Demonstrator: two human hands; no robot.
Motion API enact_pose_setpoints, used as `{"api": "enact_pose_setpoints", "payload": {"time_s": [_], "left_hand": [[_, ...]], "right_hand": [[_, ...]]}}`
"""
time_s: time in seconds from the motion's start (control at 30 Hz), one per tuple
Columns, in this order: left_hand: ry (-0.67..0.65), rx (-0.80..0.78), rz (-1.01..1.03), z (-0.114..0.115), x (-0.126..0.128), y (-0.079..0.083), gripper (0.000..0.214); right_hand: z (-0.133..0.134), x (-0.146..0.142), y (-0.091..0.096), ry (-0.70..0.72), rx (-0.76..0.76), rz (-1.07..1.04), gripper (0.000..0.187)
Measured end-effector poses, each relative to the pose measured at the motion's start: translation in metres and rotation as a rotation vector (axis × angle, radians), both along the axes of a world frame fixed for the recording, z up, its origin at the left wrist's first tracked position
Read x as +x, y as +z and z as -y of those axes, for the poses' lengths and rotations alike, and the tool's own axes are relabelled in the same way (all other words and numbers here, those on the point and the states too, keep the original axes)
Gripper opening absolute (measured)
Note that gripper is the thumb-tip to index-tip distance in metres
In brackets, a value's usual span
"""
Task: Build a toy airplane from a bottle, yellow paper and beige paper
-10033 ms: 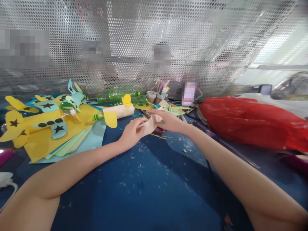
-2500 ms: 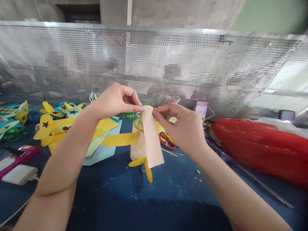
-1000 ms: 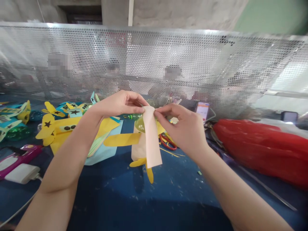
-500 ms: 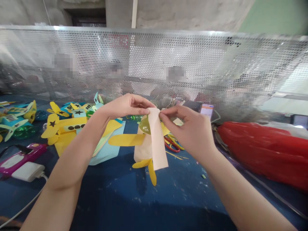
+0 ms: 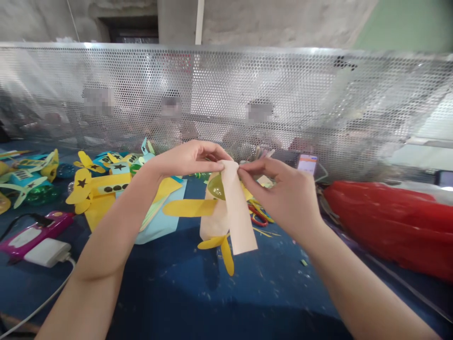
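Note:
Between my hands hangs a pale cream paper strip (image 5: 240, 217), its top edge pinched on both sides. My left hand (image 5: 198, 158) grips the upper left corner with thumb and fingers. At the upper right corner, my right hand (image 5: 279, 184) closes thumb and fingertips on the same strip. Behind and partly covered by it stands a toy plane (image 5: 212, 224) with a cream body, a greenish dome (image 5: 215, 186), a yellow wing (image 5: 189, 208) and a yellow propeller (image 5: 222, 245) near the table.
Several finished-looking yellow and blue paper planes (image 5: 101, 184) lie at left, near a purple power strip (image 5: 53, 229) with a white charger (image 5: 47, 252). Red-handled scissors (image 5: 258, 217), a phone (image 5: 307, 164) and a red bag (image 5: 385, 222) are rightward. A perforated metal screen (image 5: 219, 85) spans the back.
The whole view has shifted slightly, moving things a little right and down. Both hands keep their pinch on the strip, whose lower end has swung a bit to the right.

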State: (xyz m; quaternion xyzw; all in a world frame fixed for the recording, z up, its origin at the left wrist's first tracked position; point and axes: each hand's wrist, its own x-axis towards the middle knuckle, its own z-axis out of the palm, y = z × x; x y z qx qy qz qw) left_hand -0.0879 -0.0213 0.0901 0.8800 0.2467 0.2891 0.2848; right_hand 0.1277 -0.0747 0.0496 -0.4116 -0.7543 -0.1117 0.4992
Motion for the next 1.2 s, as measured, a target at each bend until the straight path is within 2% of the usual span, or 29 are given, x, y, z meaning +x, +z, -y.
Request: {"api": "enact_pose_setpoints", "payload": {"time_s": [0.07, 0.2, 0.47, 0.6, 0.83, 1.2], "left_hand": [[0.053, 0.059, -0.014, 0.006, -0.001, 0.003, 0.029], [0.238, 0.203, -0.019, 0.022, 0.003, 0.006, 0.029], [0.481, 0.484, -0.143, 0.047, 0.039, -0.005, 0.037], [0.468, 0.517, -0.184, 0.050, 0.042, -0.005, 0.040], [0.367, 0.525, -0.209, 0.059, 0.029, 0.000, 0.035], [0.341, 0.519, -0.254, 0.060, 0.018, -0.004, 0.036]], "right_hand": [[0.001, -0.001, -0.001, -0.002, 0.020, 0.016, 0.005], [0.004, -0.004, -0.003, -0.029, 0.083, 0.055, 0.008], [0.000, 0.003, 0.001, -0.045, 0.062, 0.072, 0.008], [0.001, 0.005, 0.001, -0.063, 0.069, 0.096, 0.011], [0.005, -0.004, -0.003, -0.040, 0.181, 0.147, 0.011], [0.005, -0.003, -0.002, -0.037, 0.112, 0.174, 0.011]]}}
